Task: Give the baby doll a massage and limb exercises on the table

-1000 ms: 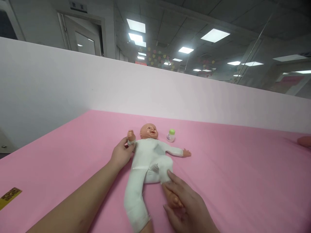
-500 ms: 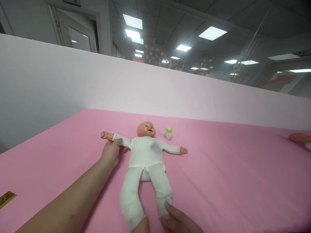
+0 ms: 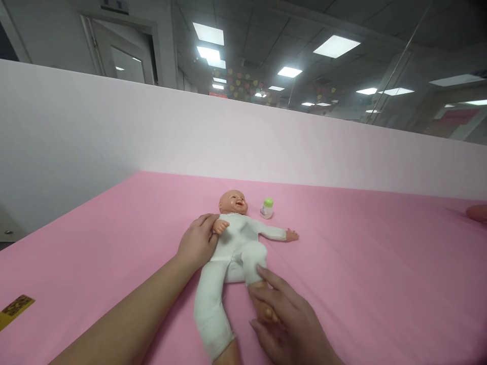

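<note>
A baby doll (image 3: pixel 232 238) in a white cloth suit lies on its back on the pink surface, its head at the far end. My left hand (image 3: pixel 198 241) is wrapped around the doll's arm on the left, which is bent in over the chest; the doll's small fist shows beside my fingers. Around the lower leg and foot on the right closes my right hand (image 3: pixel 291 314), with that leg bent up at the knee. The doll's other leg lies stretched toward me. A small bottle with a green cap (image 3: pixel 267 208) stands right of the doll's head.
The pink padded surface (image 3: pixel 361 263) is bordered at the back by a white wall (image 3: pixel 266 137) with glass above. A yellow-and-black label (image 3: pixel 17 310) lies at the near left. Part of a skin-coloured object (image 3: pixel 476 213) shows at the far right edge.
My left hand has brought the doll's arm from stretched out sideways in to its chest. My right hand has pushed the doll's right-side leg up, bending its knee.
</note>
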### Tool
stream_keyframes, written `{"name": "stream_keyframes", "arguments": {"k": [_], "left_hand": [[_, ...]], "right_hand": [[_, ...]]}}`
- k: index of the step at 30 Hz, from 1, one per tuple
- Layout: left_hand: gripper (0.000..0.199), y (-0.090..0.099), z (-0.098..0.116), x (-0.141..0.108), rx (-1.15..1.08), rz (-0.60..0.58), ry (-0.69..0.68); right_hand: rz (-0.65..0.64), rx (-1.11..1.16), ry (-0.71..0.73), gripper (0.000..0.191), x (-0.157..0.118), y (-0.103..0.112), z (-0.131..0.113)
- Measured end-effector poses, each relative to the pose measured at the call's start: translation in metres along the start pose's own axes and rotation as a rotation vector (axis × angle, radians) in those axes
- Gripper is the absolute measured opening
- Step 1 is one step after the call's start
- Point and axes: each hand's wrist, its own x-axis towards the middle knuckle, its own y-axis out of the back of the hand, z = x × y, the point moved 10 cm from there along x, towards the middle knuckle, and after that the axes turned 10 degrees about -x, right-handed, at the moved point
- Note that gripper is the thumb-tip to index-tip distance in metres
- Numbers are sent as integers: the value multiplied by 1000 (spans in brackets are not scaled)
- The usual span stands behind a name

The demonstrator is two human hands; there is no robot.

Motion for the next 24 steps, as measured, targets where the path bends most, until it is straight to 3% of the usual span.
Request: {"name": "stream_keyframes", "arguments": {"k": [6, 11, 18, 21, 24], "left_hand": [[55, -18, 9, -2, 239, -119, -125], [56, -19, 2, -1, 241, -123, -65], [45, 0, -24, 1, -136, -15, 158], [34, 9, -60, 0, -282, 111, 381], [29, 13, -99, -8, -546, 306, 601]], "right_hand": [[-35, 46, -78, 39, 34, -13, 5], [-41, 113, -149, 36, 37, -25, 14], [125, 9, -6, 42, 18, 3, -4], [156, 19, 45, 44, -1, 9, -10], [81, 110, 9, 50, -23, 1, -6]]}}
